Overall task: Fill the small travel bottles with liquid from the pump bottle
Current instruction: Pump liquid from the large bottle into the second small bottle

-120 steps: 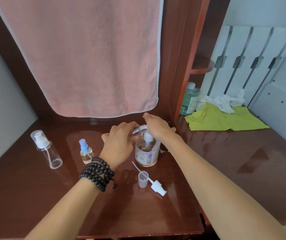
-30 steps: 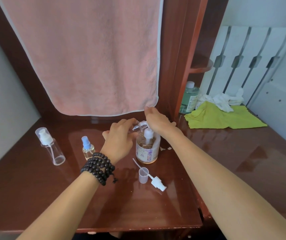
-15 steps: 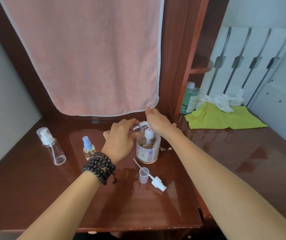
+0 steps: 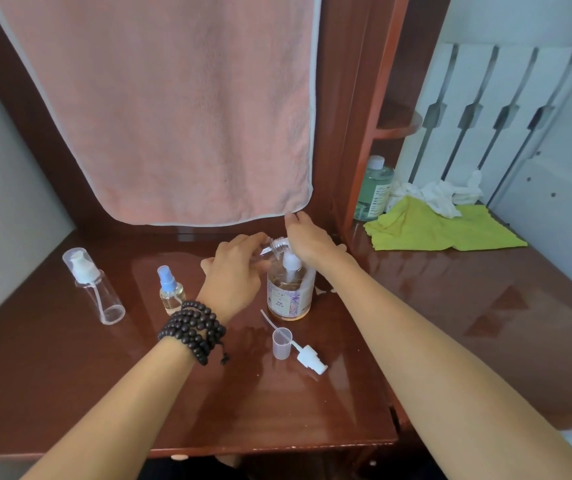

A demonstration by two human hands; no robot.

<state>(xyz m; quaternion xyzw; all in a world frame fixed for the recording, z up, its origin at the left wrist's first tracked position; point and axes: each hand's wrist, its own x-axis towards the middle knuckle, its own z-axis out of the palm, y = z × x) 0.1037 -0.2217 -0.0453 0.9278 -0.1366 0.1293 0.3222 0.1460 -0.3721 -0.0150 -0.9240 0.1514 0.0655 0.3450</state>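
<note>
The pump bottle [image 4: 289, 292] stands upright on the dark red desk [image 4: 312, 403], its long axis vertical, its white pump collar on top and a floral label on its front; it is clear, with amber liquid filling most of it. Just above its pump, a small clear travel bottle [image 4: 275, 244] lies tilted, its long axis running nearly level from left to right, with the threaded open neck pointing right toward the pump head. The left hand [image 4: 234, 275], with a string of dark beads [image 4: 194, 330] on its wrist, closes its fingers around the body of that travel bottle, to the left of the pump bottle. The right hand [image 4: 307, 242] rests palm down over the pump head, fingers curved and close together; the nozzle itself is hidden under it. In front of the pump bottle lie a small clear cap [image 4: 281, 342] and, touching it, a white pump insert [image 4: 307, 356] with a thin dip tube. To the left of the pump bottle stands a small spray bottle [image 4: 170, 292] with a blue top, and farther left a clear empty bottle [image 4: 95, 289] with a white pump under a clear cap, leaning. Behind the pump bottle hangs a pink towel [image 4: 180, 109]; to its right lie a yellow-green cloth [image 4: 437, 226] and a green bottle [image 4: 374, 190].
</note>
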